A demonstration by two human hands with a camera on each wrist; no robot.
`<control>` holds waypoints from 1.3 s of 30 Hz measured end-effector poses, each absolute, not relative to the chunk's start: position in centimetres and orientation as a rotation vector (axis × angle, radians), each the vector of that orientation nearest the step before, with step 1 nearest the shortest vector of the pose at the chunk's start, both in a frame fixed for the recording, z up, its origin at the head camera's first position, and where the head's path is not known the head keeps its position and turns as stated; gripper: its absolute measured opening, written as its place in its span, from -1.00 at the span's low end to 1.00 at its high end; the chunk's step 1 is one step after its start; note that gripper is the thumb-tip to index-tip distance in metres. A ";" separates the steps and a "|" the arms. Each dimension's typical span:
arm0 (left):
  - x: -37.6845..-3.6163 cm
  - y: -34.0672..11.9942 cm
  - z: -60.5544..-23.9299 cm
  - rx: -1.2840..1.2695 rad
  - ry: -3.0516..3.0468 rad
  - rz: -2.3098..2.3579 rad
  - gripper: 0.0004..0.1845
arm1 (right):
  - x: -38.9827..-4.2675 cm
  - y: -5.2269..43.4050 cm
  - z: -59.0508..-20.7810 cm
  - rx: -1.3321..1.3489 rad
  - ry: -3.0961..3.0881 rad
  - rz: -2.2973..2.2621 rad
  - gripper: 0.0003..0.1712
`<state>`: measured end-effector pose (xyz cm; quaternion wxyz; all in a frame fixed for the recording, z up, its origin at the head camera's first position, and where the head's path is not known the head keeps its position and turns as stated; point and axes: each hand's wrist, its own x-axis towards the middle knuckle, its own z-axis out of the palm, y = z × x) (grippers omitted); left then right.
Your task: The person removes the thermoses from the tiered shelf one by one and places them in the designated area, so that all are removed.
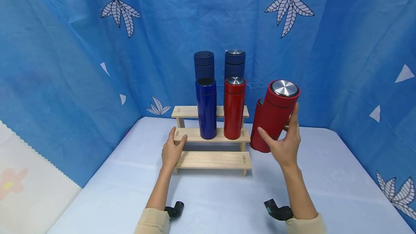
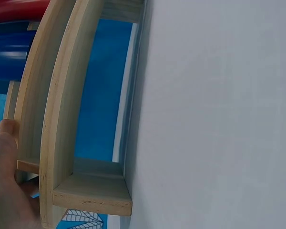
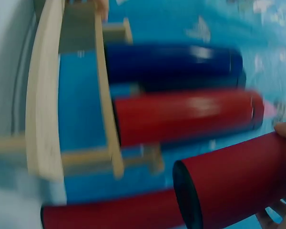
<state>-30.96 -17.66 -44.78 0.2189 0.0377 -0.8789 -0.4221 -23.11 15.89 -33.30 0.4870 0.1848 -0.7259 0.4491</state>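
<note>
Head view: red flask (image 1: 276, 116) (right hand's (image 1: 286, 143)) tilted, lid up-right.

I see two dark blue cylindrical flasks (image 1: 203, 63) (image 1: 234, 62) standing upright on the top step, one blue-lidded, the other steel-capped. On the middle step stand a blue metal flask (image 1: 206, 108) and a red steel-capped flask (image 1: 234, 108), side by side. Behind hangs a blue leaf-printed cloth backdrop (image 1: 65, 64) above the pale blue tabletop (image 1: 214, 198).
</note>
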 end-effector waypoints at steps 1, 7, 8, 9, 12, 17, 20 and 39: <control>-30.9 -17.7 -44.8 0.106 -2.432 -1.169 -0.15 | -23.8 16.9 -33.8 0.412 -1.768 1.073 0.22; -30.9 -17.6 -44.6 0.106 -2.435 -1.172 -0.14 | -26.8 21.2 -37.0 0.231 -1.808 1.071 0.21; -30.9 -17.6 -44.6 0.105 -2.437 -1.174 -0.14 | -27.1 21.6 -37.5 0.205 -1.823 1.076 0.21; -30.9 -17.6 -44.7 0.106 -2.438 -1.176 -0.14 | -27.4 21.9 -38.0 0.180 -1.839 1.080 0.21; -30.9 -17.7 -44.6 0.108 -2.440 -1.182 -0.15 | -28.3 22.7 -39.4 0.119 -1.889 1.114 0.23; -30.8 -17.7 -44.6 0.110 -2.440 -1.196 -0.14 | -29.4 23.5 -41.9 0.049 -1.949 1.181 0.25; -30.8 -17.7 -44.6 0.110 -2.436 -1.196 -0.14 | -29.8 23.9 -43.0 0.033 -1.980 1.186 0.26; -31.1 -17.7 -44.7 0.108 -2.436 -1.206 -0.15 | -31.9 24.9 -45.8 0.029 -2.035 1.283 0.18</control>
